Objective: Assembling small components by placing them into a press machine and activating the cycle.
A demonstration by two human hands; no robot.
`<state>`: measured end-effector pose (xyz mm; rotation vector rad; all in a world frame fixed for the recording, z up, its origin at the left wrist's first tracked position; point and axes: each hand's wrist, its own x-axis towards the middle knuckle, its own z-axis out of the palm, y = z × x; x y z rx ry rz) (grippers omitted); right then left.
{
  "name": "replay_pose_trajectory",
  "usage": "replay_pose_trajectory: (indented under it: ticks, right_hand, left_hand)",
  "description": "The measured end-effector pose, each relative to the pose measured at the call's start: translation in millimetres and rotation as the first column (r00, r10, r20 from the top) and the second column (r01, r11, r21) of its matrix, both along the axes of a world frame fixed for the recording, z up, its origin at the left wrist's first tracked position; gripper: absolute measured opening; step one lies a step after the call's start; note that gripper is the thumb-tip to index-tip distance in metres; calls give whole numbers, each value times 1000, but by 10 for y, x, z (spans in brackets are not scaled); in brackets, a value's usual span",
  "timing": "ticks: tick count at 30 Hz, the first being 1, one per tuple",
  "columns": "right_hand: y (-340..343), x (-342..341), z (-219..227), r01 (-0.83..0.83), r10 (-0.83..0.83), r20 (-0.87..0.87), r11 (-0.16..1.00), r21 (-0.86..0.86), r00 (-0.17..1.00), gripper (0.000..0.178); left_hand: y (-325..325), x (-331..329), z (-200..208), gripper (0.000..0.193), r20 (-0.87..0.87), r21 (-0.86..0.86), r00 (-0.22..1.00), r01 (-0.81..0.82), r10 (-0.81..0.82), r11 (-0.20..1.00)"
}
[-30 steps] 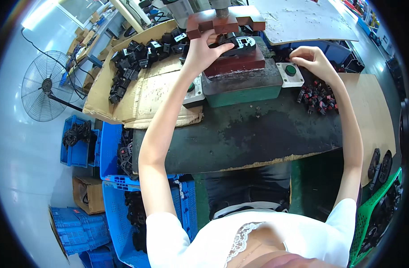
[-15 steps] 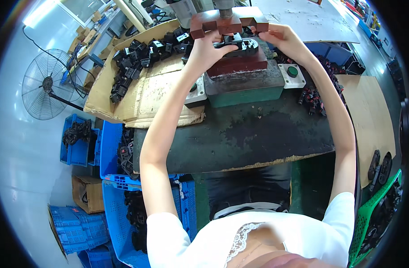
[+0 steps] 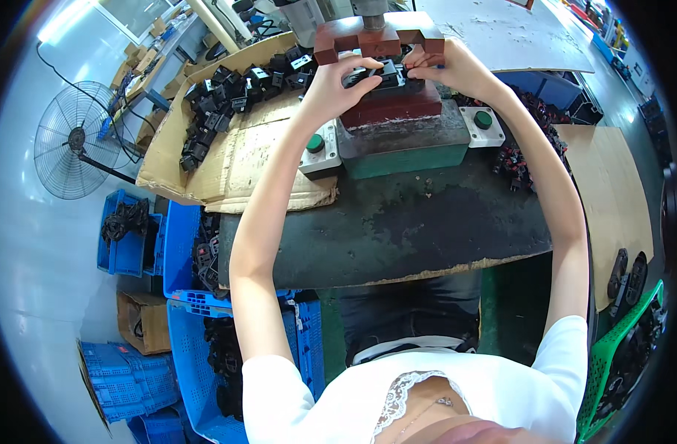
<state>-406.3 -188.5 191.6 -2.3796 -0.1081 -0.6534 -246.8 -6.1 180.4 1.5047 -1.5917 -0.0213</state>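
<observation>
A black plastic part (image 3: pixel 388 76) lies on the red-brown block (image 3: pixel 394 108) of a press, below the notched red-brown press head (image 3: pixel 379 38). My left hand (image 3: pixel 340 85) pinches the part's left end between thumb and fingers. At its right end, the thumb and bent fingers of my right hand (image 3: pixel 451 68) close on the part. Fingers and press head hide some of it. The block rests on a green-sided base (image 3: pixel 408 159). A green push button (image 3: pixel 315 143) sits left of the base, and another green button (image 3: pixel 483 120) sits to its right.
An open cardboard box (image 3: pixel 161 169) with several black parts stands at the left. Blue crates (image 3: pixel 183 355) are below it. Small dark and red parts (image 3: pixel 517 164) lie beyond my right forearm. A green crate (image 3: pixel 603 355) stands at lower right, a fan (image 3: pixel 77 139) at far left.
My right hand has moved left, its fingers coming onto the part's right end. My left hand has shifted slightly down and its grip has changed. The left green button shows more fully.
</observation>
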Motion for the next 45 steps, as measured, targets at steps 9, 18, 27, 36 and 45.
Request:
replay_pose_trajectory:
  ticks: [9,18,27,36,45]
  right_hand:
    - [107,0,-45,11,0,110,995,-104,994,15]
    - [90,-42,17,70,-42,100,954,-292,994,13]
    - [61,-49,16,51,-11,110,932,-360,994,18]
    - [-16,-943,53,118,-150,-48,907,-405,988,14]
    - [142,-1187,-421,318,-307,87,881,-350,948,14]
  left_hand:
    - [32,-11,28,23,314,8,949,-14,11,1000]
    - [739,31,-77,10,279,-69,932,-219,230,973]
    - [1013,-66,-380,14,263,67,930,-284,257,957]
    - [1141,-205,-444,17,380,-3,848,-398,369,918]
    - [1040,-294,-510,11,609,-80,682,-456,406,886]
